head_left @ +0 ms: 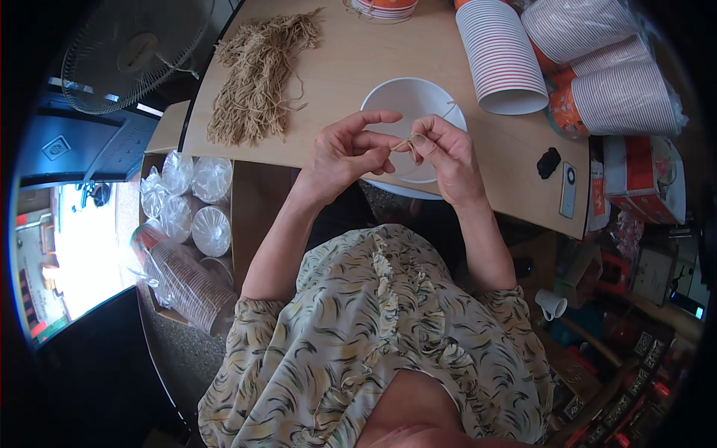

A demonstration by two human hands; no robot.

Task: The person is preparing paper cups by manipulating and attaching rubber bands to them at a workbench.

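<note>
Over a white paper bucket (pixel 379 95) at the table's front edge, both my hands meet around a thin tan string (pixel 402 145). My right hand (pixel 452 158) pinches the string between thumb and fingers. A short string end sticks up beyond its fingertips, against the bucket's inner wall. My left hand (pixel 345 153) has the string at its thumb and lower fingers, while the index finger stretches out above. The bucket's lower part is partly hidden by my hands. To the left lies a loose bundle of the same tan strings (pixel 258 78).
Stacked paper buckets (pixel 502 56) lie at the far right beside plastic-wrapped stacks (pixel 624 97). A black lump (pixel 548 163) and a silver-grey bar (pixel 568 190) rest near the right edge. On the floor at left stands a carton (pixel 250 216) with wrapped cups; a fan (pixel 138 52) is behind.
</note>
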